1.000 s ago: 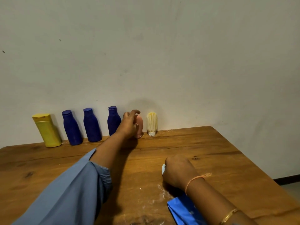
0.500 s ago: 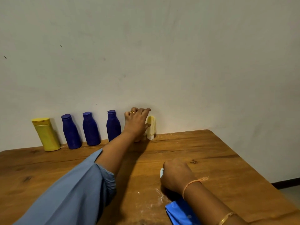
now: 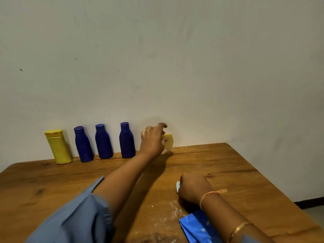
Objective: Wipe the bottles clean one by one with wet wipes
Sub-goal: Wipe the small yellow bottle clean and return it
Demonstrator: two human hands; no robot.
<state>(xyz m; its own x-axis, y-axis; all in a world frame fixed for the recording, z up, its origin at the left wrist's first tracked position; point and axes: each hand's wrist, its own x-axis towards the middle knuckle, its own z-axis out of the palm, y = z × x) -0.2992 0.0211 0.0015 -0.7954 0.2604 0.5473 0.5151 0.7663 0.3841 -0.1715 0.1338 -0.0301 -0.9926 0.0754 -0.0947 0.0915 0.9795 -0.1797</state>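
Observation:
Along the wall stand a yellow bottle (image 3: 59,148) and three dark blue bottles (image 3: 83,146) (image 3: 103,142) (image 3: 126,142). To their right, my left hand (image 3: 151,141) holds a small pale yellow bottle (image 3: 169,141), which is tilted with its cap end near the table. The pink bottle seen earlier is hidden behind that hand. My right hand (image 3: 192,187) rests on the table as a fist, gripping a white wet wipe (image 3: 178,187) that shows only at its left edge.
A blue wet wipes pack (image 3: 198,228) lies at the near edge under my right forearm. White powdery dust marks the wooden table (image 3: 228,172) near it. The table's right edge drops off to the floor.
My left hand has left the pink bottle, moved right and taken hold of the pale yellow bottle, tipping it. My right hand has stayed put on the wipe.

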